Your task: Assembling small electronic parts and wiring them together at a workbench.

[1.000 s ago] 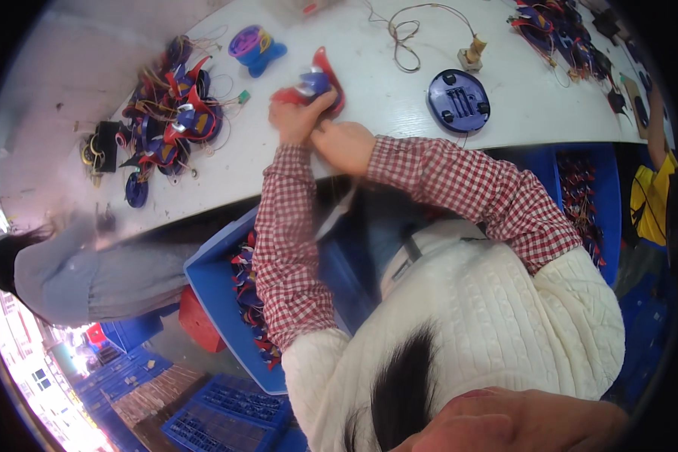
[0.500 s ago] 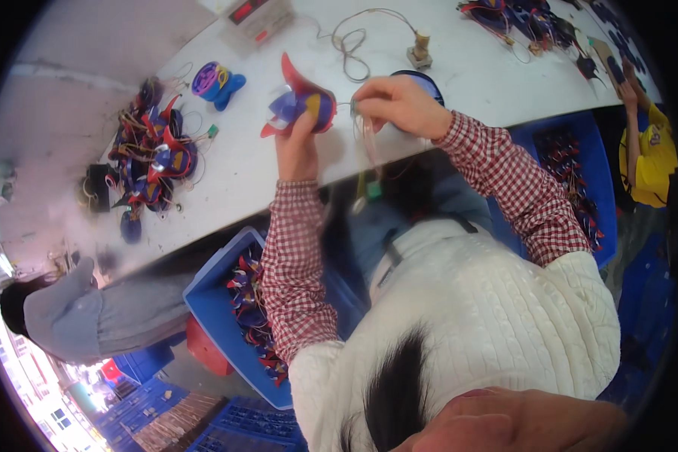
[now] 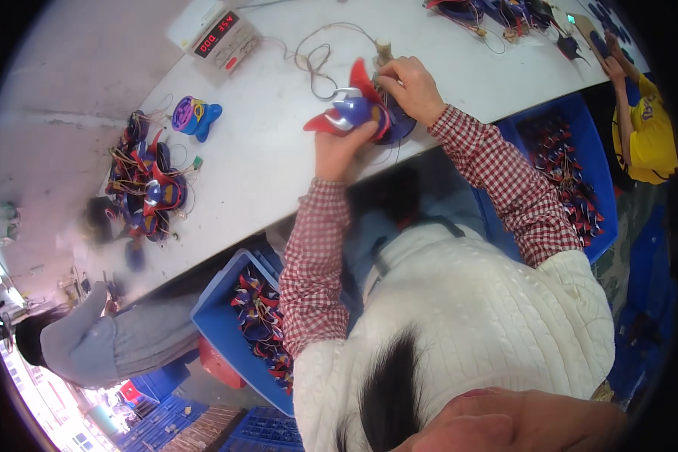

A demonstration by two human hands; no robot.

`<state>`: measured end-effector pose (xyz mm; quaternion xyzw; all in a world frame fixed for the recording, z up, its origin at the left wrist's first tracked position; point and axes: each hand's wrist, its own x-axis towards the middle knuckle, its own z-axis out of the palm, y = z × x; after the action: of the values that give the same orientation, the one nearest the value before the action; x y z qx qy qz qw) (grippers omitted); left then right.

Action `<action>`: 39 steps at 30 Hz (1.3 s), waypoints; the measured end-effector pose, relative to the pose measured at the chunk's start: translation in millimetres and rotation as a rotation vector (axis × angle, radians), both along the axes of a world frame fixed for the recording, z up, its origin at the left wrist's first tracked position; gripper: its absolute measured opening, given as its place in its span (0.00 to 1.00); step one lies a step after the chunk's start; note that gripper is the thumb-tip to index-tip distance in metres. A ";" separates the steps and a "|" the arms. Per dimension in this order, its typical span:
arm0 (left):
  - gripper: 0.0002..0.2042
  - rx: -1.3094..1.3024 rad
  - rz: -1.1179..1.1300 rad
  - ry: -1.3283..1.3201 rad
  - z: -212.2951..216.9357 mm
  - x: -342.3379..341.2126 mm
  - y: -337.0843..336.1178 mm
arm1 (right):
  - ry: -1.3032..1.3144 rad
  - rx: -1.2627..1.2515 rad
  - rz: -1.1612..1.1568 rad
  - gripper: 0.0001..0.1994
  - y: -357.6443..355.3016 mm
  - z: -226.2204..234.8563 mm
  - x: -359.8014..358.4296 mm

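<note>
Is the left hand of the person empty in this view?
No, the left hand holds a red-and-blue piece, with the thumb lying against its side.

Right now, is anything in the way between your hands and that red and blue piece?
Nothing visible: the left hand holds the red and blue piece, and the right hand is close beside it.

Lettering and digits in view

From where I stand: a pale box (image 3: 242,41), beyond and to the left of the left hand (image 3: 337,154), carries a dark display (image 3: 216,35) with two groups of lit red characters, slanted in view. Finer panel marks (image 3: 224,56): too small to read. Well to the right of the right hand (image 3: 416,89), a yellow shirt (image 3: 653,154) bears dark lettering (image 3: 647,112), small and unclear.
</note>
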<state>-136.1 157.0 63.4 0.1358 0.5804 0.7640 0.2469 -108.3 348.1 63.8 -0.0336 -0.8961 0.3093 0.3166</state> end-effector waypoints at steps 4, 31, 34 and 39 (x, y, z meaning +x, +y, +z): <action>0.22 -0.102 -0.047 0.135 -11.9 -3.6 7.3 | 0.107 0.129 -0.064 0.06 1.3 -9.5 0.3; 0.20 -0.065 1.344 0.215 26.1 -5.9 -357.6 | -0.050 0.095 0.474 0.14 -146.0 -1.1 -10.8; 0.22 -0.095 1.431 0.181 26.1 -39.7 -433.4 | -0.083 0.368 0.390 0.14 -152.8 -21.9 0.1; 0.24 -0.217 1.350 0.026 -20.1 -90.3 -492.7 | -0.043 0.352 0.422 0.11 -158.6 -28.8 -6.0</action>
<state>-226.5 -335.8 43.3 -0.2723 0.6142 0.6865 -0.2781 -114.3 189.5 34.9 0.2029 -0.9298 0.2070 0.2270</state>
